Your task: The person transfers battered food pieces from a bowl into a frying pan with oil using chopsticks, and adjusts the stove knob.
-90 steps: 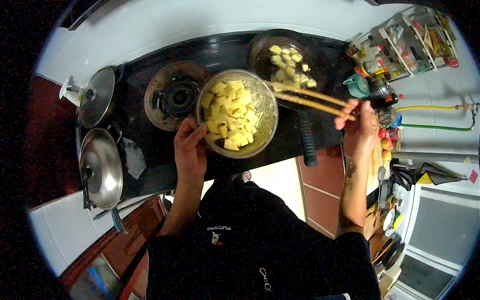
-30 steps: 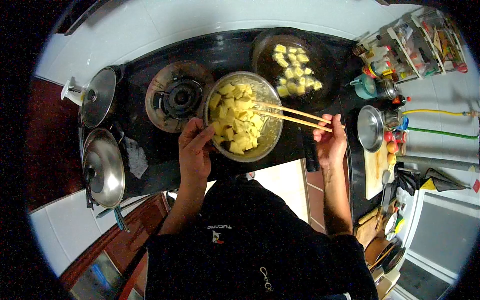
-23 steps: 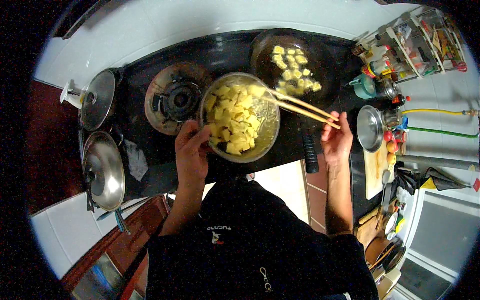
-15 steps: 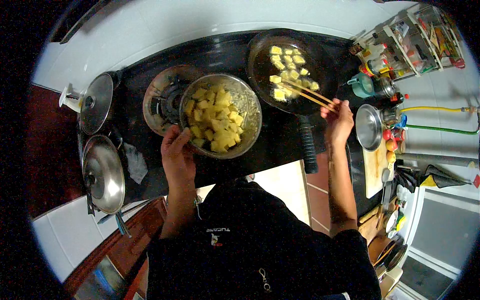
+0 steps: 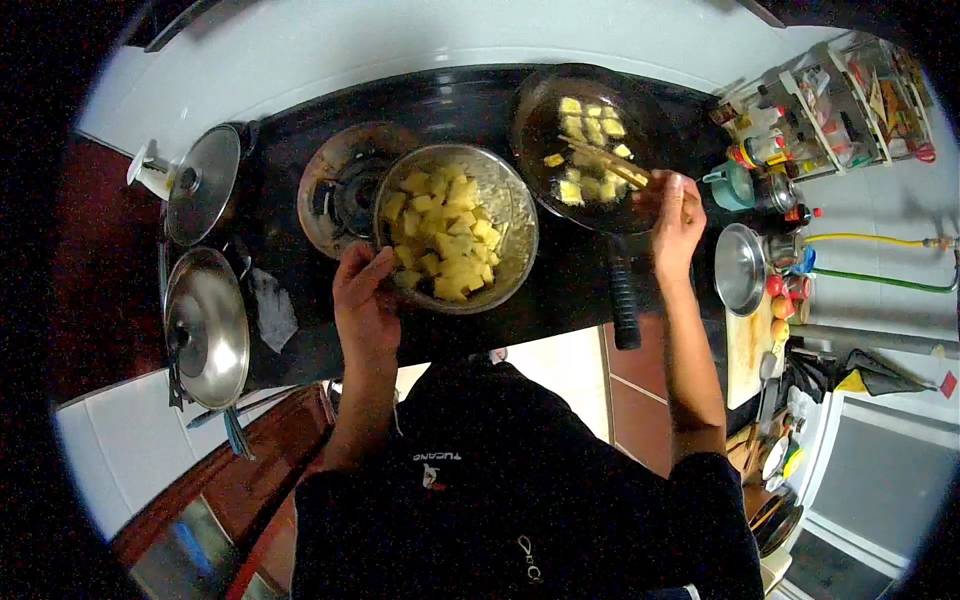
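Observation:
My left hand (image 5: 364, 290) grips the near left rim of a steel bowl (image 5: 522, 215), tilted slightly toward me. Yellow cubes coated in something wet (image 5: 450, 235) fill much of it. In my right hand (image 5: 680, 205) is a pair of chopsticks (image 5: 608, 160), their tips over the cubes in the dark frying pan (image 5: 540, 110). Several pale yellow cubes (image 5: 592, 122) lie in that pan, spread over its middle. The pan's black ridged handle (image 5: 624, 300) points toward me, below my right hand.
A gas burner (image 5: 325, 190) lies left of the bowl. Two lids (image 5: 205, 185) stand at the far left beside a grey cloth (image 5: 272, 308). To the right are a steel plate (image 5: 738, 268), a cutting board (image 5: 745, 350), a teal cup (image 5: 730, 185) and a seasoning rack (image 5: 800, 110).
The chopsticks have swung upward and leftward across the pan, with their tips now among the upper cubes. Some cubes in the pan have shifted. My left hand still holds the bowl.

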